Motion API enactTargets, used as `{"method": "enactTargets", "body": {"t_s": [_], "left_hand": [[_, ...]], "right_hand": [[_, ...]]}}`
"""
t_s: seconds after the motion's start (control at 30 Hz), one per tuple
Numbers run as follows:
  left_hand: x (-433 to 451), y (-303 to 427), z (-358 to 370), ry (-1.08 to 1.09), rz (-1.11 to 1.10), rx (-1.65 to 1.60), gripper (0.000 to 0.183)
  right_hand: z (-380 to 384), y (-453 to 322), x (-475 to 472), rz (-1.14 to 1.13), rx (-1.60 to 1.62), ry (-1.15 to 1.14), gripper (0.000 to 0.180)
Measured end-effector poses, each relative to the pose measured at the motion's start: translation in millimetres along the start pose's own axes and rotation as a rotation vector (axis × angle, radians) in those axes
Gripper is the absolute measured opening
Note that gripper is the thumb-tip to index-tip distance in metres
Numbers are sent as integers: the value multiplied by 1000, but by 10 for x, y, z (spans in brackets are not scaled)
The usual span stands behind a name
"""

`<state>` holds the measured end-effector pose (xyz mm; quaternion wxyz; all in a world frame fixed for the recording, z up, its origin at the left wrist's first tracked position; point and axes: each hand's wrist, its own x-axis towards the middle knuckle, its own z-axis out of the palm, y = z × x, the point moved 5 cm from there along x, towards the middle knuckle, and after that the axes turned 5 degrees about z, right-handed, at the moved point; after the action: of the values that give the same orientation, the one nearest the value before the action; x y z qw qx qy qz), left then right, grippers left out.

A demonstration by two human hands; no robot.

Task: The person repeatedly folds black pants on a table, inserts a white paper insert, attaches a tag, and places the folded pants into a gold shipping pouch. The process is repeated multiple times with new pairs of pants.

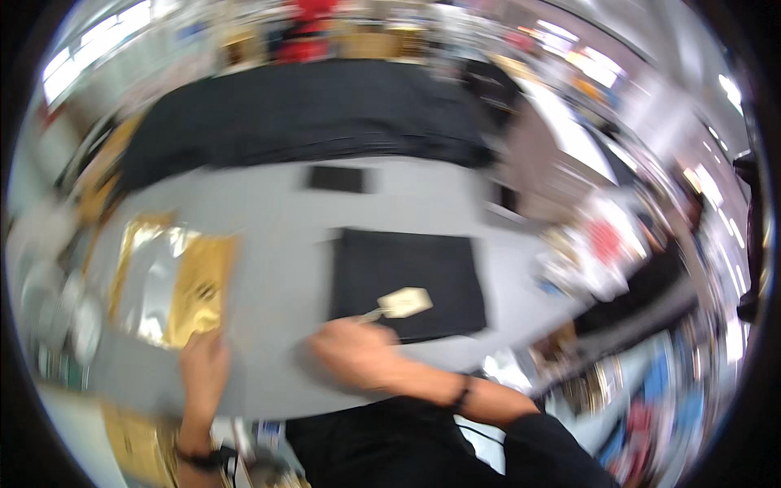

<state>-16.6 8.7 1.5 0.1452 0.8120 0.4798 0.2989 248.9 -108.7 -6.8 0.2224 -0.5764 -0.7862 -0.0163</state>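
A folded black cloth lies on the grey tabletop, with a cream-coloured paper tag on its lower part. My right hand, blurred and with its fingers closed, is at the cloth's lower left corner, where a thin cord or strip runs from it to the tag. On the left, a gold and clear plastic packaging bag lies flat, and my left hand has its fingertips at the bag's lower edge. Whether those fingertips pinch the bag is hard to tell in the blur.
A long heap of black cloth spans the table's far side, with a small dark rectangle in front of it. At the right stand a brown cardboard box and a crumpled plastic bag with a red mark. Shelves or bins border the lower right.
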Motion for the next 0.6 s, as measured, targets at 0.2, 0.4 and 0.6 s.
{"method": "enactTargets", "body": {"t_s": [0.2, 0.4, 0.6], "left_hand": [[-11, 220, 290, -299, -126, 15, 30], [-175, 265, 462, -205, -140, -120, 28], [-237, 14, 557, -26, 131, -163, 19]], "right_hand": [[785, -483, 309, -46, 180, 332, 50], [870, -519, 290, -70, 144, 369, 29], [848, -596, 428, -253, 31, 538, 26]]}}
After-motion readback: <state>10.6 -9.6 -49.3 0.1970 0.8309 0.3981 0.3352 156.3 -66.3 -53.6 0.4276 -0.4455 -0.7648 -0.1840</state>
